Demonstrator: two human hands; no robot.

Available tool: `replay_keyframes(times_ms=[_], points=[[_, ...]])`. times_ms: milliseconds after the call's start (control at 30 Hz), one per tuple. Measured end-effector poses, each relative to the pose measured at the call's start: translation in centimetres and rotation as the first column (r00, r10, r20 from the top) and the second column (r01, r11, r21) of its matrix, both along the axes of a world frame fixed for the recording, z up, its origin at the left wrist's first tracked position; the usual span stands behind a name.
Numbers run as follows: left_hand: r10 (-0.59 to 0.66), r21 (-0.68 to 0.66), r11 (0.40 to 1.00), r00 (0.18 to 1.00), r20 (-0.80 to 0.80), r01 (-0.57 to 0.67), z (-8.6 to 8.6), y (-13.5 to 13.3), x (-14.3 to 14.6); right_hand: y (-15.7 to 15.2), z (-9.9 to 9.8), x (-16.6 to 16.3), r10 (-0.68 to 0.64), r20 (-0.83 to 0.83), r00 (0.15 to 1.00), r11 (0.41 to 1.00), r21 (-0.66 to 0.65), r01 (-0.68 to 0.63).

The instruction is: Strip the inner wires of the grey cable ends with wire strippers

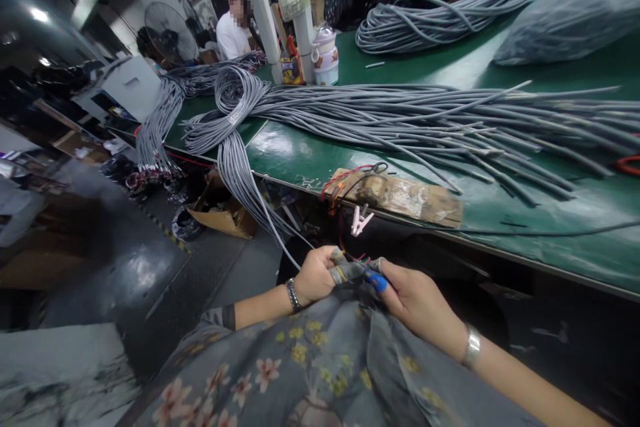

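My left hand (316,275) is closed, its fingers pinching a grey patterned cloth (350,271) in front of my flowered garment. My right hand (417,297), with blue tape (376,280) on its thumb, is closed on the same cloth from the other side. Thin coloured wires (361,257) show at the cloth's upper edge between the hands; their lower part is hidden. A grey cable (280,240) hangs from the bench towards my left hand. Whether it is also held I cannot tell.
Bundled grey cables (340,107) lie along the green bench (285,147). At its edge is a wooden board (430,203) with a pink clip (361,220). A cup (325,57) stands by a post, a plastic bag (575,20) at right. Another person (233,33) sits farther back.
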State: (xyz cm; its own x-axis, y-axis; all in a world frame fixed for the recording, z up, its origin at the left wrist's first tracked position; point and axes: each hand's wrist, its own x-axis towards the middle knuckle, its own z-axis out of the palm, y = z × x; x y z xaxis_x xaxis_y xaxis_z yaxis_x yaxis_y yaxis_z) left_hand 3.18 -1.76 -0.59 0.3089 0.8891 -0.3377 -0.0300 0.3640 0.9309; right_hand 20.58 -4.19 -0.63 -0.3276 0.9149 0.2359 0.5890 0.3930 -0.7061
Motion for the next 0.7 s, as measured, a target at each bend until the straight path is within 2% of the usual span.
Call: replay_keyframes(times_ms=[100,233,300,367,433,467,633,700], points=[[-0.009,0.025,1.0,0.997,-0.075,0.011,-0.8,0.4,-0.6,0.1,0.4,0.9,-0.145,-0.128,0.981,0.989,-0.02,0.143],[-0.032,0.114,0.991,0.941,-0.338,0.074,-3.6,1.0,-2.6,-0.2,1.2,3.6,-0.406,-0.172,0.897,0.914,-0.074,0.4],[-0.041,0.143,0.98,0.84,-0.542,0.14,-5.2,1.1,-3.9,-0.3,1.4,4.9,-0.498,-0.146,0.855,0.867,-0.098,0.488],[-0.027,0.156,0.962,0.649,-0.76,0.223,-6.4,1.2,-5.0,-0.5,1.5,6.1,-0.568,-0.137,0.811,0.823,-0.103,0.559],[-0.009,0.151,0.949,0.505,-0.863,0.275,-7.0,1.1,-5.8,-0.5,1.7,6.9,-0.623,-0.133,0.771,0.782,-0.101,0.615],[-0.006,0.148,0.946,0.475,-0.88,0.287,-7.1,1.1,-6.1,-0.5,1.8,7.2,-0.645,-0.122,0.754,0.764,-0.1,0.637],[-0.004,0.156,0.937,0.459,-0.889,0.311,-7.6,1.1,-6.8,-0.3,3.1,8.4,-0.734,-0.009,0.679,0.676,-0.095,0.731],[-0.002,0.162,0.933,0.453,-0.892,0.322,-7.8,1.4,-6.9,0.0,3.2,9.0,-0.749,0.013,0.662,0.659,-0.084,0.747]])
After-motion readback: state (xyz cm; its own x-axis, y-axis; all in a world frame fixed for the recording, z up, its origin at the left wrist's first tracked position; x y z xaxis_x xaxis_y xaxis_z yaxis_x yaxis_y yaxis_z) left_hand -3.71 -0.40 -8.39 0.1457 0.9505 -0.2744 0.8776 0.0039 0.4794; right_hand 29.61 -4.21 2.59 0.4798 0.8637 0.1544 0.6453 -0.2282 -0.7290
